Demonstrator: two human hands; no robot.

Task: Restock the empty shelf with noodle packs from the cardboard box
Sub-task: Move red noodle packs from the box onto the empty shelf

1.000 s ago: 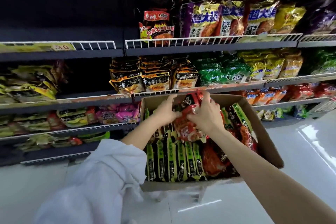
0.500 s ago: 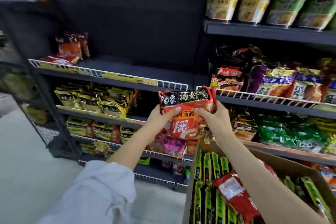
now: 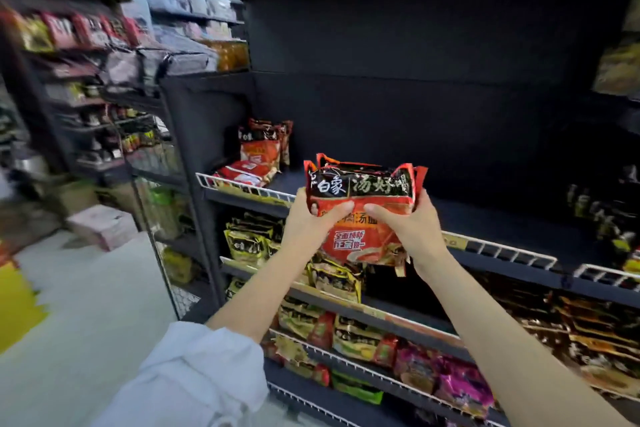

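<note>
Noodle pack, red and black — held at shelf height.
Stocked packs (image 3: 258,158) at shelf's (image 3: 502,229) left end; left hand (image 3: 308,218) and right hand (image 3: 407,227) gripping noodle pack (image 3: 362,208) by its sides — before the wire rail (image 3: 498,250).

Blurred shelves of red and grey packets (image 3: 86,31) at ten o'clock are unreadable. Dark packets (image 3: 602,211) at three o'clock are too smeared to identify, and the picture's right edge cuts off the yellow packet (image 3: 632,262) beside them. The red-and-black noodle pack's (image 3: 360,215) lower corners hide behind both hands
</note>
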